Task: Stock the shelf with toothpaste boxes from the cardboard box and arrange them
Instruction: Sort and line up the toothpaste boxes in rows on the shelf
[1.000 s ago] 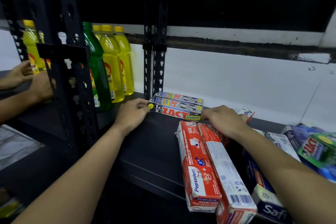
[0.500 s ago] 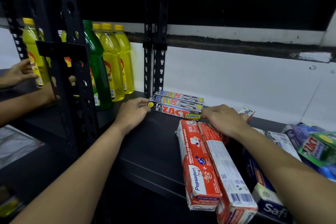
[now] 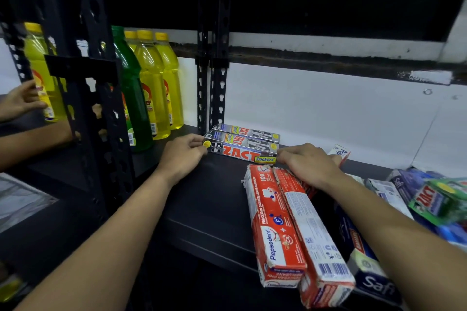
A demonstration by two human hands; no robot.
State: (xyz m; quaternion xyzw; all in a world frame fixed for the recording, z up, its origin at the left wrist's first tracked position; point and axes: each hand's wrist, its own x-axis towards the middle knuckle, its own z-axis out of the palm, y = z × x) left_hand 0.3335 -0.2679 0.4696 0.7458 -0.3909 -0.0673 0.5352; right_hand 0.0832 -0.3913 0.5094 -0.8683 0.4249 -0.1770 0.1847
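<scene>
Currently the left hand (image 3: pixel 180 156) pinches the left end of the front Zact box (image 3: pixel 241 153) between fingertips; the right hand (image 3: pixel 309 165) presses curled fingers against that box's right end, grip state there unclear. Two more Zact boxes (image 3: pixel 246 135) lie just behind it, all flat on the black shelf (image 3: pixel 202 197). Right of the Zact box, red Pepsodent boxes (image 3: pixel 290 225) overhang the shelf edge. Left of it stand yellow and green bottles (image 3: pixel 149 88).
</scene>
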